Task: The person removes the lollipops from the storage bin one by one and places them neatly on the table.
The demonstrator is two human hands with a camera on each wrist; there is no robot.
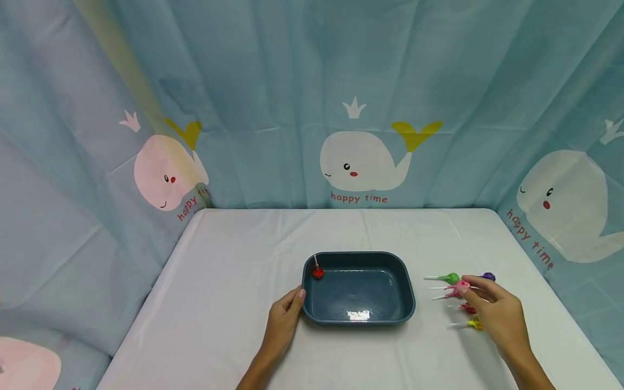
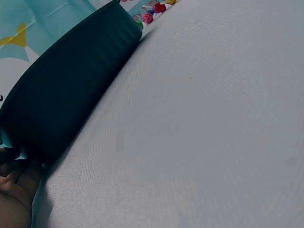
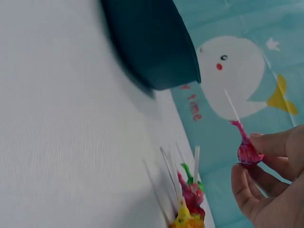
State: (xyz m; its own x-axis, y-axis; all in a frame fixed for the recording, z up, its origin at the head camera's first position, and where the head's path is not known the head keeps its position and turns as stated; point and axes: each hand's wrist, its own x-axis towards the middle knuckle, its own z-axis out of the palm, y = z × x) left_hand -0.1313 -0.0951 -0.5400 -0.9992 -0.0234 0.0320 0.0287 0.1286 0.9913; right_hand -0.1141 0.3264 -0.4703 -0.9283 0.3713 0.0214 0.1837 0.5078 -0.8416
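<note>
A dark blue rectangular tray (image 1: 361,322) sits on the white table. My left hand (image 1: 284,318) grips its left end, thumb at the rim and fingers against the outer wall. One red lollipop (image 1: 318,273) lies inside the tray's back left corner, stick leaning on the wall. To the right, my right hand (image 1: 499,311) pinches a pink lollipop (image 3: 249,153) by its wrapped head, above the table, as the right wrist view shows. Around and below that hand are a green lollipop (image 1: 451,278), a purple one (image 1: 488,276), another pink one, a red one (image 1: 469,308) and a yellow one (image 1: 475,323).
A white cloth covers the table (image 1: 234,271). Blue curtains (image 1: 273,81) printed with whales hang along its back and both sides. The loose lollipops lie in a rough column right of the tray, most sticks pointing left.
</note>
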